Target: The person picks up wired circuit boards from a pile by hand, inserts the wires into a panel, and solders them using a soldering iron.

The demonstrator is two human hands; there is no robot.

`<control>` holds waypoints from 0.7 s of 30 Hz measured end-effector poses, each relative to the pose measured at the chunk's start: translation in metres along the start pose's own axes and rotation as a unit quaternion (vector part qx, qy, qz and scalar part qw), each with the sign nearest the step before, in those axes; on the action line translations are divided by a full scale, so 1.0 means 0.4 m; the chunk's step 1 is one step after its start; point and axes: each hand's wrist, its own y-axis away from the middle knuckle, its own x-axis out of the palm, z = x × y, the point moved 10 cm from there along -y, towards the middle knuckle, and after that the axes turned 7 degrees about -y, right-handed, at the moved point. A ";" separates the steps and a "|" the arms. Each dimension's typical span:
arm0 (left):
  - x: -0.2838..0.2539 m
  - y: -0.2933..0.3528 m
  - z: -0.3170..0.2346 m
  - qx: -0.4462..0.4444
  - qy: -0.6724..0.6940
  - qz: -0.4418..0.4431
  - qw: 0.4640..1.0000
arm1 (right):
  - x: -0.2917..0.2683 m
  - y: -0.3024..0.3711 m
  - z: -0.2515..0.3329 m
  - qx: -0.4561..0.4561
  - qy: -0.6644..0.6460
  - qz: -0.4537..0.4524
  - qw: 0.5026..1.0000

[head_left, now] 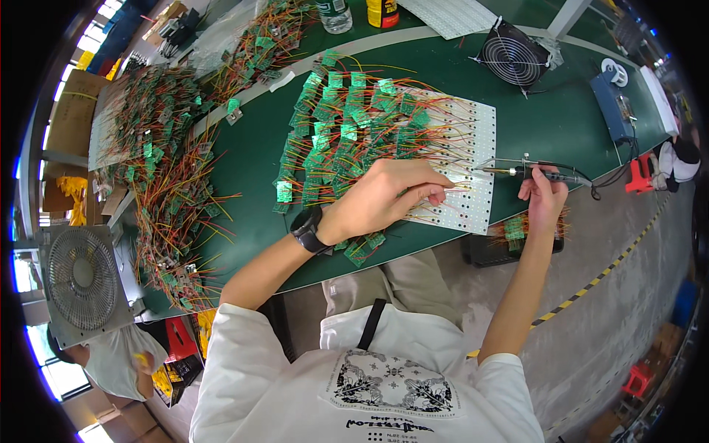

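My right hand (545,196) grips a soldering iron (521,171) with a thin feed tube alongside, its tip pointing left over a white perforated board (480,125). My left hand (395,190) reaches across the board's near part, thumb and forefinger pinched close to the iron's tip. A thin wire (461,186) shows at those fingertips; its far end is hard to see. Rows of small green circuit boards (348,131) with red and yellow wires lie left of the perforated board, their wire ends spread over it. Part of the rows is hidden beneath my left hand.
Heaped wired boards (166,177) cover the table's left side. A small black fan (511,59), a blue soldering station (611,103), a bottle (334,16) and a yellow can (382,12) stand toward the back. Below the table edge sits a black bin (495,252) with more boards.
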 end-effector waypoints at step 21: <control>0.160 0.032 0.046 -0.001 -0.257 0.024 0.966 | -0.019 0.000 -0.004 -0.004 -0.026 0.025 0.999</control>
